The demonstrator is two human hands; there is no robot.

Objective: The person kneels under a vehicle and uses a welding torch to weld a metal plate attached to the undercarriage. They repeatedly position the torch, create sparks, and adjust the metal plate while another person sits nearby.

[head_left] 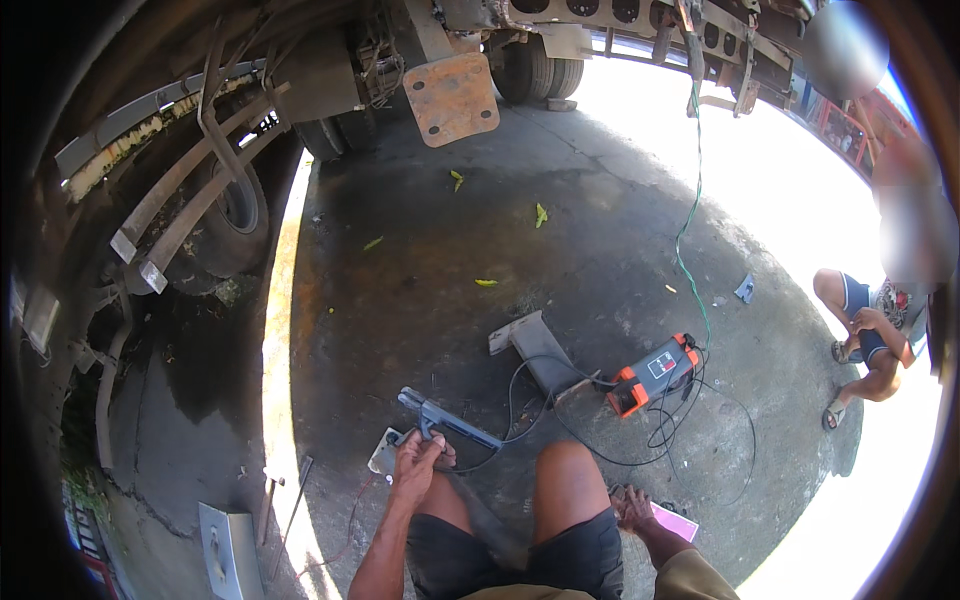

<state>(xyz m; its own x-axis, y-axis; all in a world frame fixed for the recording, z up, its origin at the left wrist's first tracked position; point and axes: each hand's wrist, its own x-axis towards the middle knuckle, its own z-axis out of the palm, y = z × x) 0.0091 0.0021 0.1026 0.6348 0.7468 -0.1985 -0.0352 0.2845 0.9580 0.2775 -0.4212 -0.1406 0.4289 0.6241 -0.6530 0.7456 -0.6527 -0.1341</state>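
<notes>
Stained concrete floor (600, 230) spreads under a truck frame (600, 20). Another person (880, 320) crouches far right. An orange welding machine (655, 375) sits amid cables. Nearer, the left hand (415, 465) grips a grey metal bracket (445, 420); the right hand (632, 508) rests open beside a pink card (675, 522).

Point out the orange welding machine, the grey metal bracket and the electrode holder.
Orange welding machine (655, 374), head view, top of its casing.
Grey metal bracket (535, 345), head view, its flat face.
Electrode holder (445, 422), head view, mid-body, above the left hand (415, 465).
</notes>
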